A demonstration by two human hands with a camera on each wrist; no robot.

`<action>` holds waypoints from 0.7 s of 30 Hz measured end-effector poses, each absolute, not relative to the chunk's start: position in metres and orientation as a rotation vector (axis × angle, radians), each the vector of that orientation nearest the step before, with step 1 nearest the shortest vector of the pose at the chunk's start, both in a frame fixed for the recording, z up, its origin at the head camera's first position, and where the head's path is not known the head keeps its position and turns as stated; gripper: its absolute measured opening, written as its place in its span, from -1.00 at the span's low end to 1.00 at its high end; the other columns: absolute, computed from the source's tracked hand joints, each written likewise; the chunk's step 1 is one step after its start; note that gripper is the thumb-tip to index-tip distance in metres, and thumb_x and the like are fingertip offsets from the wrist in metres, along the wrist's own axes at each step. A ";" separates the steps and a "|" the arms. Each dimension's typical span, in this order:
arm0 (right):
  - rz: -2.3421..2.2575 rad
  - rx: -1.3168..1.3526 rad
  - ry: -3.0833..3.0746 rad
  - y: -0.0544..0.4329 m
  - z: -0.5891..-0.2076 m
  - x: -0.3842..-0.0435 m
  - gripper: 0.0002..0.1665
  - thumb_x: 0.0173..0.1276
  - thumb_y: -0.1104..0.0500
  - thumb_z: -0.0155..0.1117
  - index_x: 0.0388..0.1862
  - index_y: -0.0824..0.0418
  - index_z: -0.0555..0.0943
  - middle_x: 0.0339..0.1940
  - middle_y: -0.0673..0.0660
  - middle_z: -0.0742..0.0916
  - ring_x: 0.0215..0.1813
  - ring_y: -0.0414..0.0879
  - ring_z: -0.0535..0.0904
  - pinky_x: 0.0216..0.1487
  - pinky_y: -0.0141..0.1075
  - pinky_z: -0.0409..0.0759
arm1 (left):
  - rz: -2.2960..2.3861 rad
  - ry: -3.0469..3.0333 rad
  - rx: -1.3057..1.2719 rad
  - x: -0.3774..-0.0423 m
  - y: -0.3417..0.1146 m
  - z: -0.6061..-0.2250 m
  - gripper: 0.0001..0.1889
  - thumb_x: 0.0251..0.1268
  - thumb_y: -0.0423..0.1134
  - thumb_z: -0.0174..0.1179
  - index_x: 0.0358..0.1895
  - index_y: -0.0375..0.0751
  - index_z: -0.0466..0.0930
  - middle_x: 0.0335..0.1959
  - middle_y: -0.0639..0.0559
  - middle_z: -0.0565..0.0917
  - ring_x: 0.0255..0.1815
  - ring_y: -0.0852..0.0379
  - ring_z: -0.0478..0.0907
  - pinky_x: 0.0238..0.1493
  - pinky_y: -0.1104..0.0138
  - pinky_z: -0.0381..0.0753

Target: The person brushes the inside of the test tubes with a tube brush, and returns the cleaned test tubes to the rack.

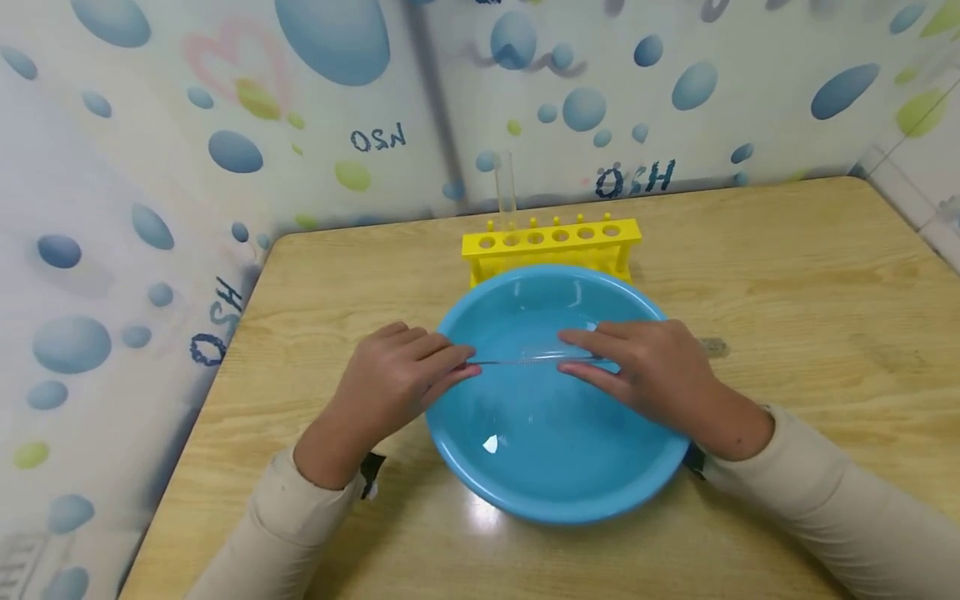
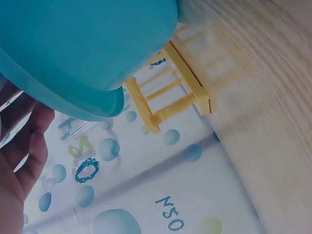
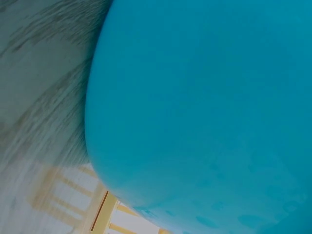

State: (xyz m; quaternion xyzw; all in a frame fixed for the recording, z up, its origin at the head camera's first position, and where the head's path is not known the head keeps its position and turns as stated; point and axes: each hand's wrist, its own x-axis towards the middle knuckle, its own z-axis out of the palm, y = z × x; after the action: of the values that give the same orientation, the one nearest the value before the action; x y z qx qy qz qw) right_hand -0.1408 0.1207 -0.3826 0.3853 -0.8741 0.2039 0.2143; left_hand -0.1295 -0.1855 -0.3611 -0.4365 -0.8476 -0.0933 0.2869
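My left hand (image 1: pixel 393 375) pinches the thin twisted-wire handle of a test tube brush (image 1: pixel 497 362) between thumb and fingers. A clear glass test tube (image 1: pixel 542 353) lies level in the fingers of my right hand (image 1: pixel 663 367), with the brush wire running along into it. Past the right hand shows a greyish bristly end (image 1: pixel 714 347). Both hands are over a round blue basin (image 1: pixel 555 510). In the left wrist view the left fingers (image 2: pixel 41 117) are beside the basin's rim (image 2: pixel 73 108). Only the basin's side (image 3: pixel 195 107) fills the right wrist view; the hand is hidden there.
Behind the basin stands a yellow test tube rack (image 1: pixel 551 242) with one upright glass tube (image 1: pixel 506 183) in it. The wooden table (image 1: pixel 787 275) meets a patterned wall (image 1: pixel 465 108) at the back and left.
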 end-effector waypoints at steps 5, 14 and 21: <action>0.552 1.072 -2.421 0.121 -0.381 -0.142 -0.40 0.39 -0.34 0.13 0.03 0.07 0.75 -0.49 0.03 0.78 -0.51 -0.16 0.68 -0.55 -0.49 0.45 | -0.418 -2.398 -1.176 -0.127 -0.182 -0.362 -0.88 0.18 -0.14 0.44 -0.37 -0.09 0.78 -0.47 0.14 0.76 -0.39 0.20 0.67 -0.07 0.20 0.48; 0.570 1.082 -2.422 0.119 -0.381 -0.141 -0.53 0.16 -0.08 0.55 0.01 0.08 0.76 -0.50 0.02 0.77 -0.51 -0.18 0.67 -0.54 -0.48 0.48 | -0.933 -2.685 -1.042 -0.122 -0.177 -0.362 -0.62 0.49 -0.25 0.12 -0.62 0.01 0.48 -0.70 0.28 0.45 -0.51 0.35 0.40 -0.02 0.16 0.24; 0.574 1.095 -2.419 0.121 -0.382 -0.141 -0.51 0.29 -0.22 0.38 0.02 0.07 0.76 -0.51 0.02 0.78 -0.52 -0.18 0.67 -0.54 -0.49 0.48 | -0.987 -2.731 -0.956 -0.122 -0.175 -0.361 -0.75 0.42 -0.23 0.24 -0.51 -0.06 0.65 -0.64 0.21 0.60 -0.38 0.26 0.46 -0.06 0.19 0.29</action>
State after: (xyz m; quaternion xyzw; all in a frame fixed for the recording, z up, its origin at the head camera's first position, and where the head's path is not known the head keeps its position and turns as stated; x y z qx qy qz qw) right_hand -0.1411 0.1207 -0.3824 0.3939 -0.8704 0.2067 0.2111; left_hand -0.1217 -0.1751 -0.3609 -0.3124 -0.8925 -0.3227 0.0420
